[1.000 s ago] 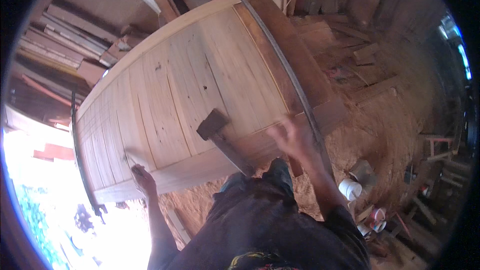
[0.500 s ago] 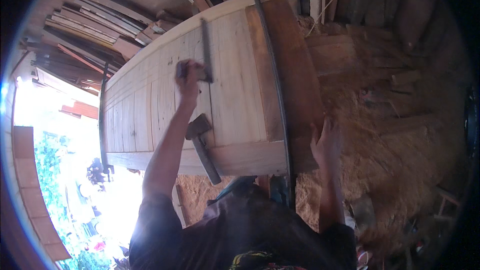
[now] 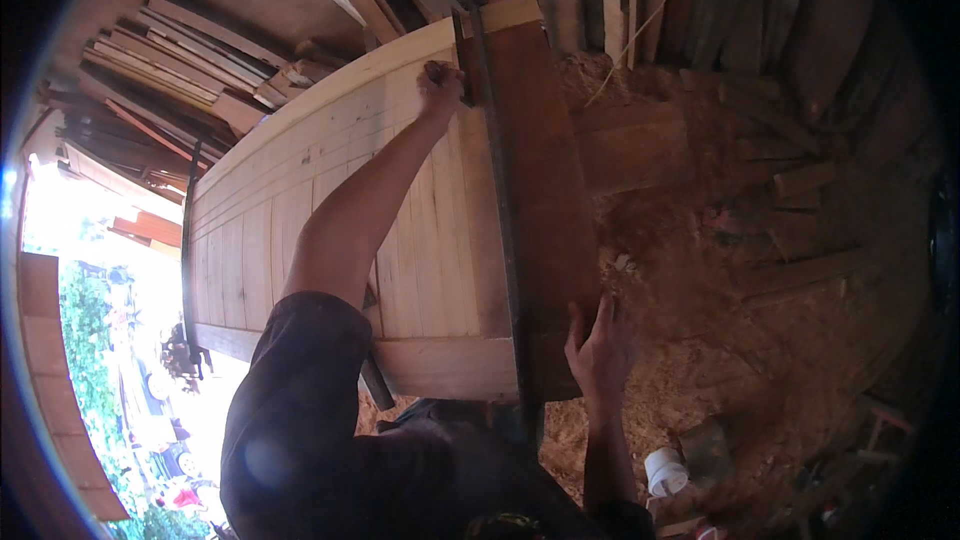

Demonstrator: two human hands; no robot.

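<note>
Head view. Panel point(image 3: 430, 260) lies in front of the person, planks set side by side within a pale frame; faint lines run across its left part. Left hand point(image 3: 440, 90) reaches over it to the far side, toward the right end; fingers curled round a dark tool point(image 3: 435, 69). Thin dark strip point(image 3: 462, 50) just beside that hand; cannot tell whether it belongs to the tool. Right hand point(image 3: 604, 355) at the near right corner of the brown board point(image 3: 545, 170), thumb spread from the fingers; contact cannot be told. Long clamp point(image 3: 505, 230) crosses near the right end, another clamp point(image 3: 188, 240) at the left end. Hammer point(image 3: 375, 380) on the near edge, partly hidden by the left arm. White bucket point(image 3: 665, 471) on the floor, lower right.
</note>
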